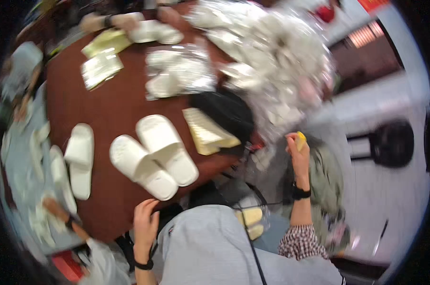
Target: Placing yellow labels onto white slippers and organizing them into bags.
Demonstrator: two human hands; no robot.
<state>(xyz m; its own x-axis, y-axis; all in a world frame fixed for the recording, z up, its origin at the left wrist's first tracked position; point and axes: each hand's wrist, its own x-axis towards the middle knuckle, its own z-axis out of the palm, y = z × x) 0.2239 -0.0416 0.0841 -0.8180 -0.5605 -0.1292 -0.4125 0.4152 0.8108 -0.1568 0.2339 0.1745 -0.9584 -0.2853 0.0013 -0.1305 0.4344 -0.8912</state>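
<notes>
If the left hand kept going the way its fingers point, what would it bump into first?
Probably the nearer white slipper of the pair on the brown table. The left hand sits at the table's edge, fingers pointing up across it. Depth is blurry, so it might pass over the slipper instead.

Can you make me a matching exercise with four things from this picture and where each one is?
1 right hand
2 left hand
3 slipper pair
4 black bag

A at the table's near edge
B raised, pinching a yellow thing
C side by side, mid-table
D beside the wrapped pile

Pairs: 1-B, 2-A, 3-C, 4-D
</notes>
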